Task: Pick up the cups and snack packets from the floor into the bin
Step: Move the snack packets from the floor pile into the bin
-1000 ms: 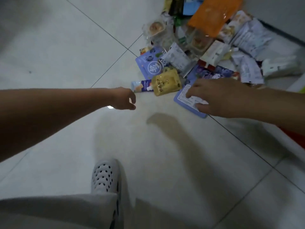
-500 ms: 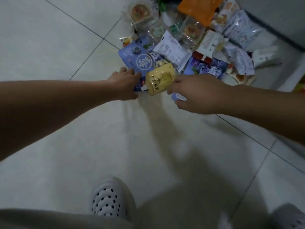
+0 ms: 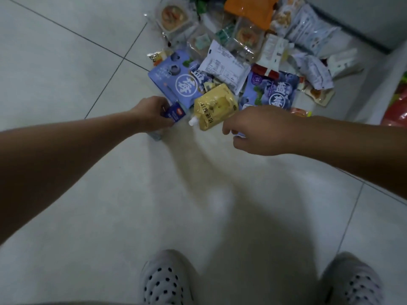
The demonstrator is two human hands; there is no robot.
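A heap of snack packets lies on the white tiled floor at the top of the head view. My left hand [image 3: 152, 113] is closed on a small dark-blue packet [image 3: 175, 114] at the heap's near edge. My right hand [image 3: 262, 130] reaches over a blue flat packet [image 3: 273, 93], with its fingers curled on that packet's near edge, beside a yellow spouted pouch [image 3: 214, 106] that it touches. A second blue packet [image 3: 174, 81] lies behind my left hand. Clear plastic cups [image 3: 175, 16] with food sit at the back. No bin is clearly visible.
An orange packet [image 3: 250, 9] and white wrappers [image 3: 224, 67] top the heap. A grey wall base [image 3: 361, 20] runs behind it. Something red [image 3: 396, 111] lies at the right edge. My two white perforated shoes [image 3: 165, 280] stand at the bottom, with bare tiles between them and the heap.
Both hands moved further into the heap. My left hand closed on the small dark-blue packet. My right hand slid right, off the yellow pouch's side, onto the blue packet's near edge.
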